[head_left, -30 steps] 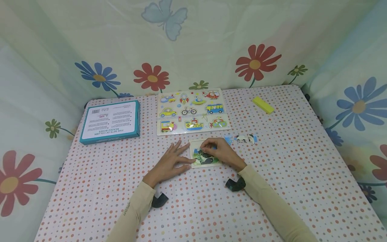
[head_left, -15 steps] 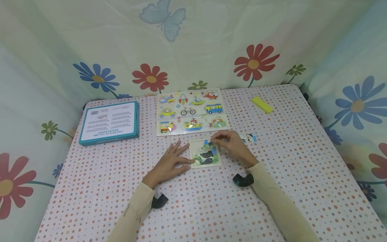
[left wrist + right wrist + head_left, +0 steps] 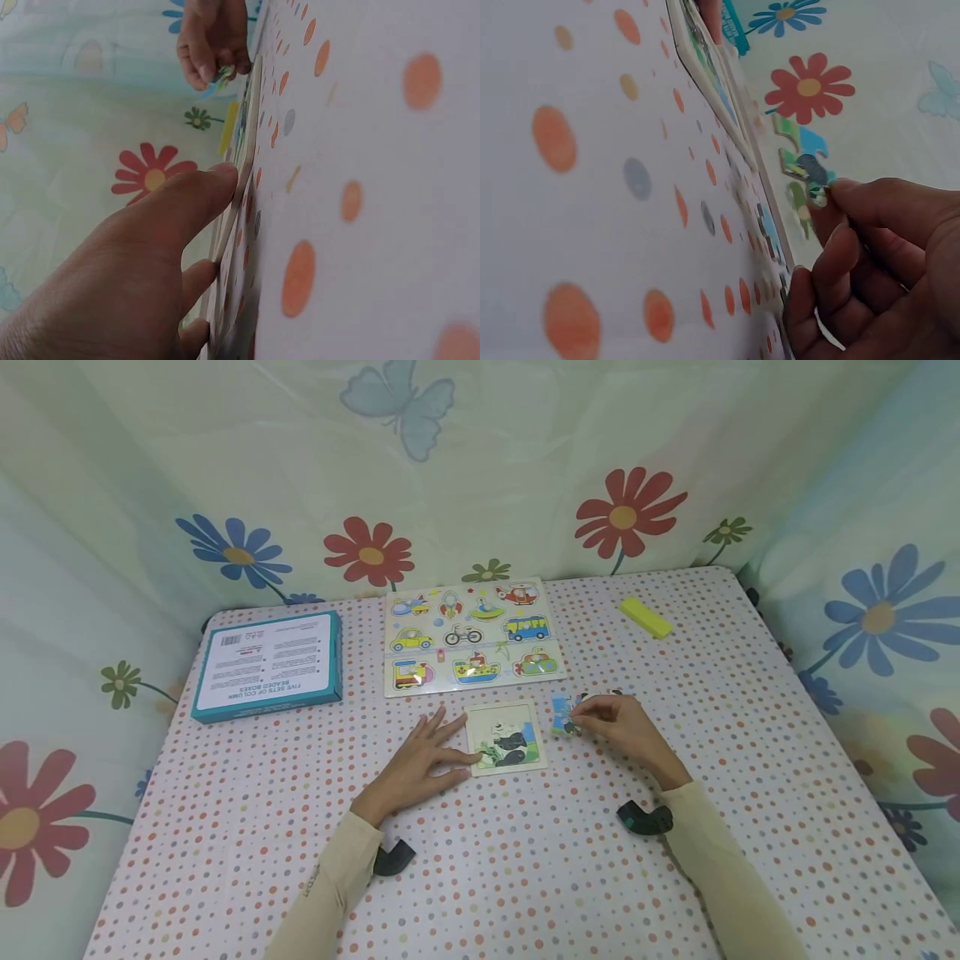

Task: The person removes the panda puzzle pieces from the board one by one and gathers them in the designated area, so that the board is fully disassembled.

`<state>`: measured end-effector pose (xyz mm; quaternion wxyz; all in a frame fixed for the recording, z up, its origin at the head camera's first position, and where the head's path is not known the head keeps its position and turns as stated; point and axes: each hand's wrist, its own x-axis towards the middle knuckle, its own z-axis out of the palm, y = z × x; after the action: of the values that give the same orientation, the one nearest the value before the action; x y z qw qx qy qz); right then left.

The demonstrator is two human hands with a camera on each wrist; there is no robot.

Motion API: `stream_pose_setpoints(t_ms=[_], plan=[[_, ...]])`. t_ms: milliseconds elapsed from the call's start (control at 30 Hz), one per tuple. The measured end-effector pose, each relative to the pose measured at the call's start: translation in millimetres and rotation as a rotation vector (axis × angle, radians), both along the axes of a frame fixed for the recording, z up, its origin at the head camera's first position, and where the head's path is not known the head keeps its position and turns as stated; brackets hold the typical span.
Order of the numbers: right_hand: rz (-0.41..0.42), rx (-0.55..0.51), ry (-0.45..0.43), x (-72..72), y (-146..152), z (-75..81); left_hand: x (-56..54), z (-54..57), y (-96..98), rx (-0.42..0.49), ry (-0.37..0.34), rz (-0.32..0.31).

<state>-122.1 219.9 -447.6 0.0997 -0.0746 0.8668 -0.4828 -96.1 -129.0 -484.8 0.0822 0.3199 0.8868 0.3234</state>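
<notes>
A small square panda jigsaw board [image 3: 543, 763] lies on the table, its picture part filled and bare wood showing at the upper left. My left hand [image 3: 415, 772] rests at its left edge with fingers spread, the thumb touching the rim. In the left wrist view that thumb lies along the board's edge. Right of the board, my right hand [image 3: 628, 732] pinches a blue, green and dark jigsaw piece [image 3: 810, 165] between thumb and forefinger, held up off the table. Near it lie loose panda pieces [image 3: 617, 692], mostly hidden behind the fingers.
Behind the jigsaw board lies a larger vehicle puzzle board [image 3: 475, 687] with a glossy surface. A teal-edged box [image 3: 267, 664] stands at the back left. A yellow block [image 3: 646, 617] lies at the back right. Flowered curtains [image 3: 495, 485] enclose the dotted table [image 3: 465, 877].
My right hand has moved right, from over the jigsaw board to beside it, carrying a piece lifted out. The board's upper part shows more bare wood. My left hand has stayed put.
</notes>
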Motion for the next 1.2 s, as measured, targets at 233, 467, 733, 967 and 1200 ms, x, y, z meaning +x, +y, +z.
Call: stream_pose_setpoints(t_ms=[233,467,733,967,1200], plan=[[0.009,0.139,-0.005,1.3,0.6,0.7,0.2,-1.0,0.1,-0.002,-0.005,-0.003],[0.014,0.193,-0.028,-1.7,1.2,-1.8,1.0,-1.0,0.0,-0.024,-0.012,0.011],[-0.011,0.183,-0.056,-5.4,4.6,-6.3,0.6,-0.9,0.4,-0.018,-0.003,0.009],[-0.010,0.149,-0.029,-6.0,7.0,-7.9,0.5,-0.6,0.3,0.000,0.002,0.008],[-0.009,0.115,-0.029,-5.1,6.4,-6.3,1.0,-0.6,0.2,0.001,0.000,0.012]])
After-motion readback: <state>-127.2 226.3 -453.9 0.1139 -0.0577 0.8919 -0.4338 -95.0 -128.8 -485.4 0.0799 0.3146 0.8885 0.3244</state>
